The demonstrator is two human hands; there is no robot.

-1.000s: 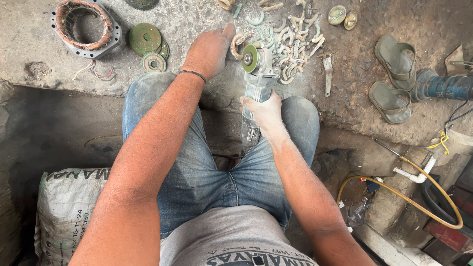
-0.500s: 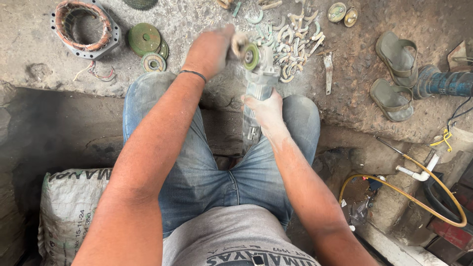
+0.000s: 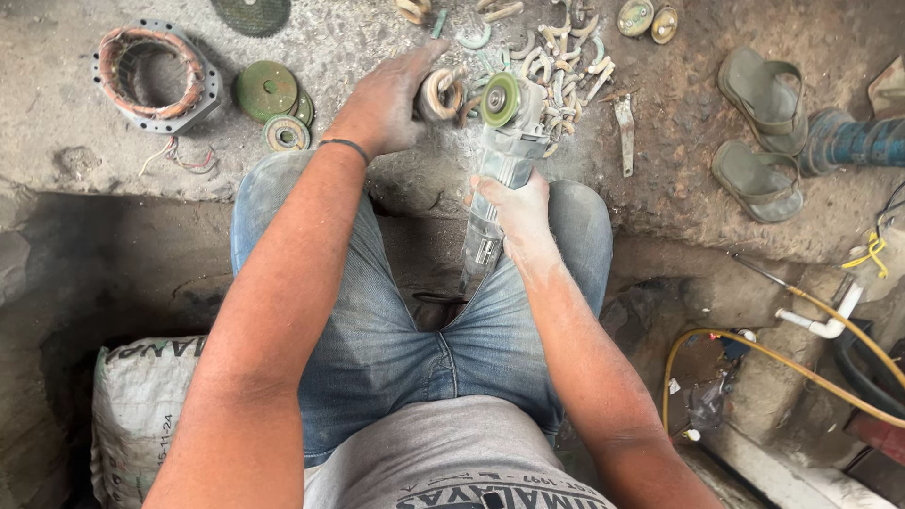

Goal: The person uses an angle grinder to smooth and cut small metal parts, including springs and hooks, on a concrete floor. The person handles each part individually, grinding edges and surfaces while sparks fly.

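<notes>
My right hand (image 3: 515,209) grips the body of a dusty angle grinder (image 3: 498,160) that points away from me, its green disc (image 3: 500,98) facing up. My left hand (image 3: 388,96) is closed on a small ring-shaped metal part (image 3: 441,92) and holds it right beside the disc. Just beyond lies a pile of several similar curved metal pieces (image 3: 556,66) on the concrete floor. I sit with my knees in blue jeans under both arms.
A motor stator with copper windings (image 3: 151,75) and green grinding discs (image 3: 271,92) lie at the far left. A pair of sandals (image 3: 759,132) and a blue pipe (image 3: 853,141) are at the right. A yellow hose (image 3: 782,363) and a white sack (image 3: 141,405) sit beside me.
My left hand has shifted slightly right, bringing the ring part closer to the grinder's disc. My right hand stays on the grinder.
</notes>
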